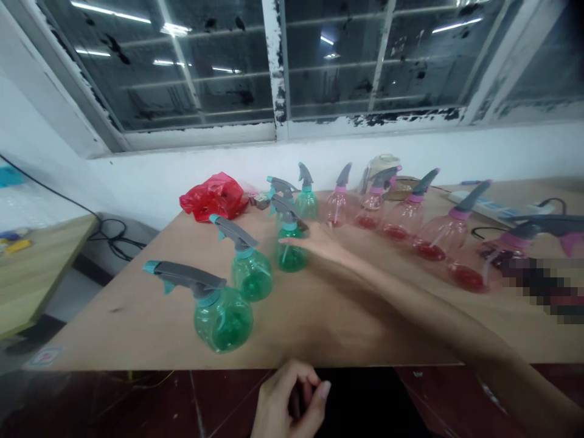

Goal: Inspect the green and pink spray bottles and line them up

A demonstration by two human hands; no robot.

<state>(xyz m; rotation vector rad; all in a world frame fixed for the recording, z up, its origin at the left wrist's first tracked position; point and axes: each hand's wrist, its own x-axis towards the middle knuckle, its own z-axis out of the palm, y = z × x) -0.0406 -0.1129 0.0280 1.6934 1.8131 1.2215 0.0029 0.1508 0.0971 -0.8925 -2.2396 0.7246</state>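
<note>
A green spray bottle (292, 252) with a grey and teal trigger head stands upright in the middle of the table. My right hand (319, 240) reaches across from the right and is closed around its upper body, thumb on the near side. Nearer to me on the left are two more green spray bottles, one in front (223, 319) and one behind it (252, 274). At the table's front edge, my left hand (292, 401) is curled shut with nothing visible in it. Farther back stands another green spray bottle (307, 202), beside one partly hidden behind the held bottle.
Several pink spray bottles (440, 234) with red bases form a row on the right. A crumpled red plastic bag (216, 198) lies at the back left. Against the wall are a beige container (383, 164) and a white power strip (497, 207). Black cable (114, 237) hangs left.
</note>
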